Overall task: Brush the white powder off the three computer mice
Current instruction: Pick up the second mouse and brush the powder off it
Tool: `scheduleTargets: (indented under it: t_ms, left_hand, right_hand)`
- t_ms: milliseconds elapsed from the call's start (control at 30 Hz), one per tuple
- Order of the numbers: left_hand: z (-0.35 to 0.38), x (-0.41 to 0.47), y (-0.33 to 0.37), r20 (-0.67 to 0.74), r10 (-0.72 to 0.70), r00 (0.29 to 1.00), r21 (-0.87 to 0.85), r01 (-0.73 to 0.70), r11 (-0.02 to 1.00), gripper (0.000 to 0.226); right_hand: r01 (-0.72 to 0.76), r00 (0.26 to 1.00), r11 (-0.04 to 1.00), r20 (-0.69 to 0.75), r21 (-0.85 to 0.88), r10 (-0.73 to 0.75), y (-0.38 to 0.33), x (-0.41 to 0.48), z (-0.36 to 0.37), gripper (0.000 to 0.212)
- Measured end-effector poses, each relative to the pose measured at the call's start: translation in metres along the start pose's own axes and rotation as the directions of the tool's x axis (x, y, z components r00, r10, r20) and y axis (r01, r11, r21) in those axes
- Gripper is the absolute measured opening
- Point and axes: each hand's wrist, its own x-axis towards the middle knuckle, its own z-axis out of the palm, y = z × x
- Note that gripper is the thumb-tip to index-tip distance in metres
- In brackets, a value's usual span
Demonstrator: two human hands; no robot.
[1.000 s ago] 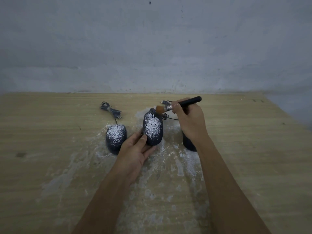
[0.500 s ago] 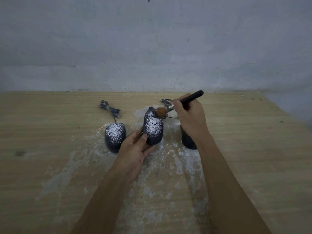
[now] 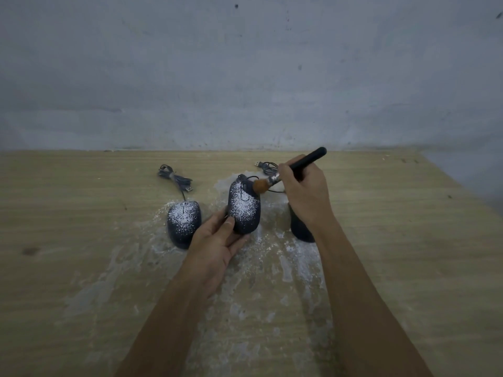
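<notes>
The left hand curls its fingers round the near end of the middle black powder-dusted computer mouse, whose long axis points away at the wall. The right hand pinches the black-handled brush, its bristles on the mouse's front. A second dusted mouse and a wrist-hidden third mouse flank it on the powdery wooden desk. The handle is steeper than a second ago.

Dim, flat light; soft shadows; wide-angle edge distortion.

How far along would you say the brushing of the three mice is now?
Possibly done: the right mouse looks dark where visible, though the right hand hides most of it. In hand: the left hand holds the powdered middle mouse, the brush at its front. Left: the left mouse, thickly dusted.
</notes>
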Motion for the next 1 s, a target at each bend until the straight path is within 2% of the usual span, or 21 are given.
scheduleTargets:
  t_ms: [100,233,367,500,633,767,900,1000]
  left_hand:
    - [0.0,0.0,0.0,-0.003,-0.001,1.0,-0.007,0.001,1.0,0.04]
    - [0.001,-0.001,0.0,0.0,-0.006,1.0,-0.035,0.006,0.999,0.04]
    - [0.002,-0.001,0.002,0.012,-0.014,1.0,-0.098,0.015,0.995,0.039]
    - [0.002,-0.001,0.002,0.012,-0.035,0.999,-0.134,0.037,0.99,0.037]
    - [0.001,-0.001,0.002,0.021,-0.038,0.999,-0.139,0.041,0.989,0.036]
    - [0.001,-0.001,0.001,0.021,-0.036,0.999,-0.149,0.039,0.988,0.037]
    - [0.002,-0.001,0.002,0.022,-0.033,0.999,-0.15,0.036,0.988,0.038]
    - [0.003,-0.003,0.002,0.03,-0.034,0.999,-0.161,0.038,0.986,0.037]
  right_hand:
    - [0.011,0.998,0.999,0.061,-0.04,-0.009,-0.001,0.0,-0.002,0.015]
    - [-0.009,0.999,1.0,-0.036,-0.006,0.009,-0.001,-0.001,-0.003,0.019]
    - [-0.009,0.999,1.0,0.05,-0.027,0.01,0.001,0.0,-0.004,0.017]
    - [-0.049,0.995,0.998,-0.08,0.03,0.052,0.002,0.001,-0.006,0.02]
    - [-0.087,0.996,0.996,0.002,-0.008,0.087,0.007,0.0,-0.006,0.02]
    - [-0.138,0.985,0.989,-0.093,0.057,0.143,0.007,0.002,-0.008,0.021]
    - [-0.107,0.994,0.994,-0.037,0.012,0.107,0.009,0.0,-0.007,0.023]
    - [-0.156,0.983,0.987,-0.094,0.041,0.16,0.01,0.002,-0.01,0.017]
